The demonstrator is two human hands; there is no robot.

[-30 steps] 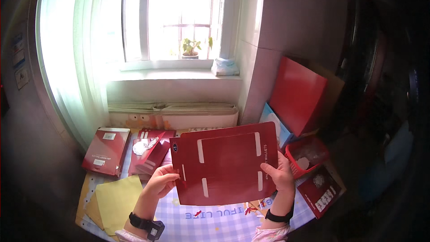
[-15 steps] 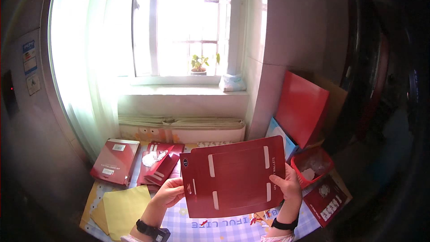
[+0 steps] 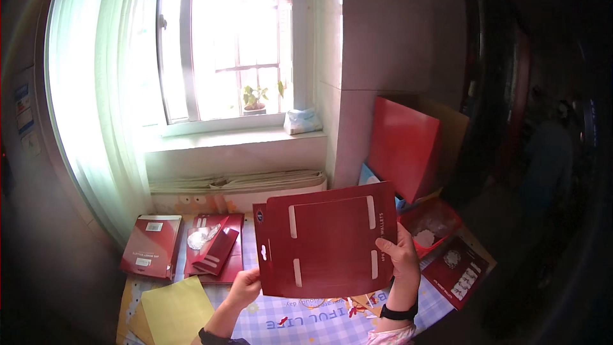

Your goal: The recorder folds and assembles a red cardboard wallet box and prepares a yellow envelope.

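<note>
Both hands hold up a dark red flat cardboard package above the table, tilted slightly. Four pale slots are cut in its face, and a small hang hole shows near its left edge. My left hand pinches the lower left edge, its fingertips partly hidden by the card. On the right edge, the thumb of my right hand presses the front while the other fingers go behind. Below the card, small red and white scraps lie on the blue checked tablecloth.
At the left are a thick red box, red card folders and a yellow sheet. A red basket and a printed red card lie to the right. Behind them leans a large red board. The windowsill runs behind.
My view has turned to the right, so the surroundings shift left. My left hand has slid down the card's edge toward its lower corner. The right hand keeps its hold.
</note>
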